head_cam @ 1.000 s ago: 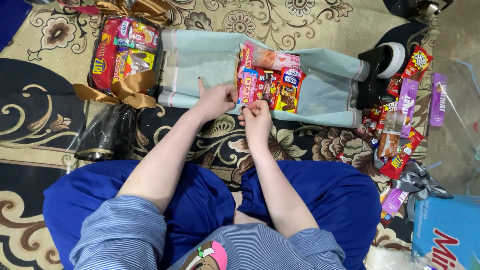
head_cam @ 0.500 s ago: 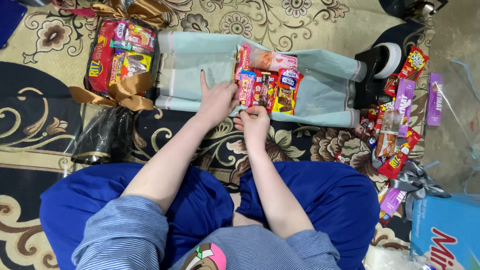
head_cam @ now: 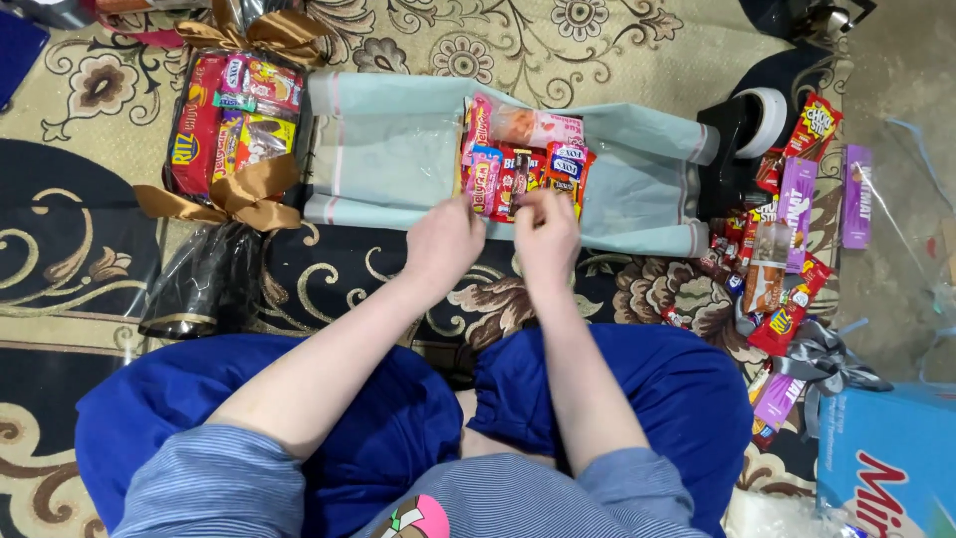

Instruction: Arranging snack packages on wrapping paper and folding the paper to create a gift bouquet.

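While both hands meet at the near edge of the snack bundle on pale cellophane, left hand looks loosely closed; right hand pinches a dark wrapper; keeping packets upright and tight seems wise.

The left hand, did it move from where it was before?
Yes. The left hand lay flat on the pale green sheet beside the snack packets; now it has pulled back toward the person, off the sheet's near edge.
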